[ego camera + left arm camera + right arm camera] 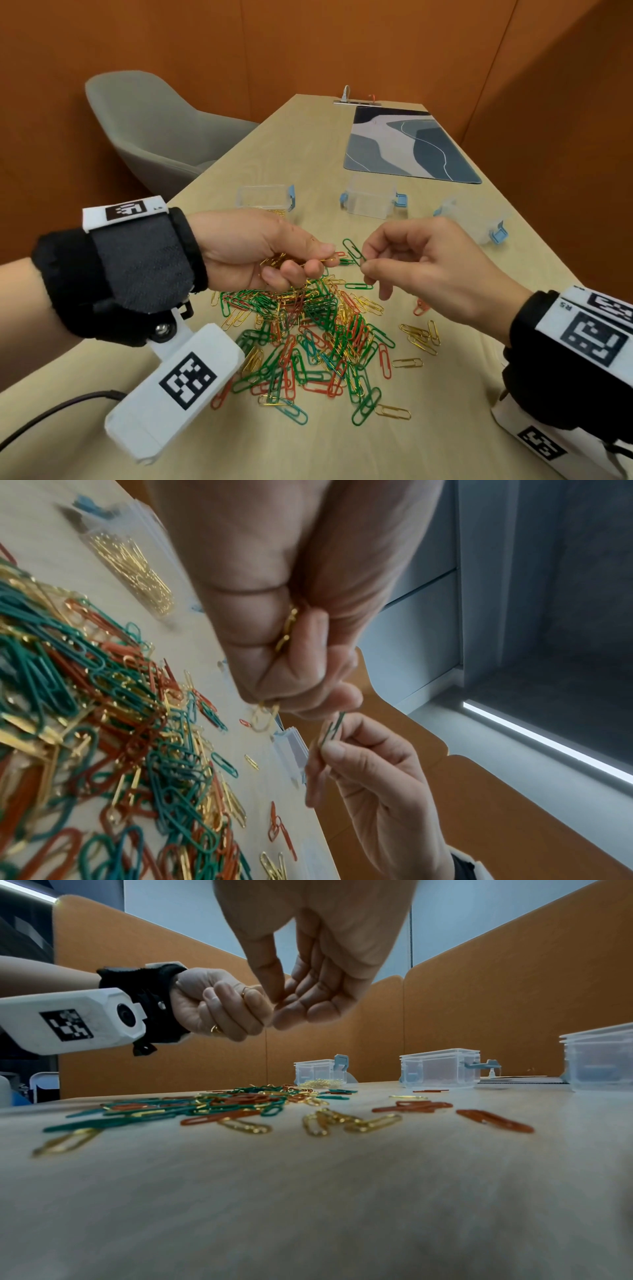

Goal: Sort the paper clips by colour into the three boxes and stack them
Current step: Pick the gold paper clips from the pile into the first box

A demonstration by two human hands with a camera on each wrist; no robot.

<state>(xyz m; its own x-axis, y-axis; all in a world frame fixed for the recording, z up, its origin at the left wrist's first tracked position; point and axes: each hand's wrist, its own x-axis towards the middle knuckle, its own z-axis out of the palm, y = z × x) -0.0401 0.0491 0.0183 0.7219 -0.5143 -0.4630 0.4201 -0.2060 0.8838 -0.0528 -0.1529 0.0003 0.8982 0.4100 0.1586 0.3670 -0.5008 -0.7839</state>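
A heap of green, red and gold paper clips (308,329) lies on the table in front of me. My left hand (274,253) hovers above the heap's far edge, its curled fingers gripping a bunch of gold clips (287,627). My right hand (404,260) faces it and pinches one green clip (352,249) between thumb and forefinger; the green clip (330,730) nearly touches the left fingertips. Three clear boxes stand beyond: the left box (265,198) holds gold clips, the middle box (371,198) and the right box (476,219) have blue latches.
A patterned blue-grey mat (409,144) lies at the table's far right. A grey chair (154,130) stands beyond the left edge. Loose red and gold clips (411,1106) are scattered to the right of the heap. Orange partitions surround the table.
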